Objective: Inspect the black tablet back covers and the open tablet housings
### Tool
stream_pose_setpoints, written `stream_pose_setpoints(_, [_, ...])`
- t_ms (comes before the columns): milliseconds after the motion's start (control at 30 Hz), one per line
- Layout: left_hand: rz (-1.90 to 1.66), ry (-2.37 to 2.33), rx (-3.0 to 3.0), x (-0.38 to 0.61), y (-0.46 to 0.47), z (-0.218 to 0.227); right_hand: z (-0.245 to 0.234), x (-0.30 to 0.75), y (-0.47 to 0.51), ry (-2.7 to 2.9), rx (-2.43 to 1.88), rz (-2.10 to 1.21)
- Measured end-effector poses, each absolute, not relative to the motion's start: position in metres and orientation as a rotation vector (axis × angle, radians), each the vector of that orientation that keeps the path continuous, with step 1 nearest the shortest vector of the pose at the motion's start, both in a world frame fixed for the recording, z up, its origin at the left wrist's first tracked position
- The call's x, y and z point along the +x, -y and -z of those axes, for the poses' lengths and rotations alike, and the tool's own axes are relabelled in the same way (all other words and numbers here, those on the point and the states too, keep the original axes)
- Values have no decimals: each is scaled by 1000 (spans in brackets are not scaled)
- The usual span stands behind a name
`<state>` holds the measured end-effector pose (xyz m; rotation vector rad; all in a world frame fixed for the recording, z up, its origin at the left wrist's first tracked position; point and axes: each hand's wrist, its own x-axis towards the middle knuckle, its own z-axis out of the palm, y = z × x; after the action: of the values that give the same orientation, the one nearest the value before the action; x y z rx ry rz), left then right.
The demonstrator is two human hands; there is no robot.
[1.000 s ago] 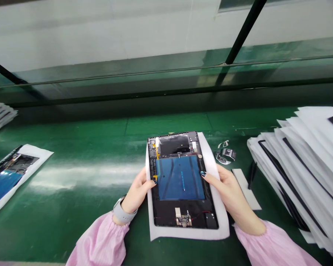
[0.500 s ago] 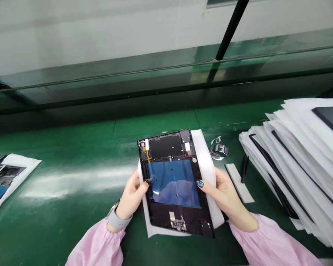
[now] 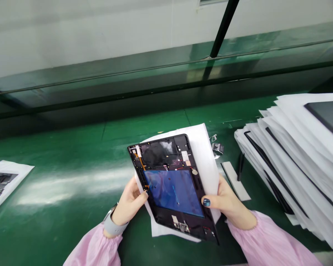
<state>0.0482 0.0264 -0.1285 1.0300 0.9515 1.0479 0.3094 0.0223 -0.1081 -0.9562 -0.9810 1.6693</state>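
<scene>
Between my two hands is a black tablet housing (image 3: 166,218), its inner side facing me. A blue film-covered panel (image 3: 169,194) fills its middle, with a small circuit board near the bottom edge and an orange ribbon cable at the left. A white foam sleeve (image 3: 202,162) lies behind the housing. My left hand (image 3: 131,201) grips the left edge, thumb on the front, fingers hidden behind. On the right edge, my right hand (image 3: 224,203) pinches housing and sleeve together, its thumb on the front face.
At the right, a tall stack of white foam sleeves (image 3: 294,173) holds dark panels. Near it lie a black pen-like tool (image 3: 240,166), a pale strip (image 3: 235,181) and a small roll of dark tape (image 3: 218,148). Another sleeved tablet part (image 3: 5,183) rests at the left on the green table (image 3: 58,214).
The housing has tilted in my hands, its upper left corner shifting left and its lower end moving slightly right and down. More of the white sleeve shows above and behind it.
</scene>
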Motion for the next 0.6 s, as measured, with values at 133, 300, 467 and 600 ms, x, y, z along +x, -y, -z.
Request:
stream_pose_setpoints(133, [-1043,-952,1044,48,-27,128,107,309,-21,984,-934,-1659])
stream_pose_setpoints(300, [-1038,-952,1068,48,-27,129,108,310,-18,964,-906,-1692])
stream_pose_setpoints(467, [-1117,-994,1119,46,-26,136,113,310,-25,973,-1078,-1566])
stream_pose_setpoints(600, [-1190,-1015,1195,44,-26,140,115,305,-38,1154,-1278,-1323])
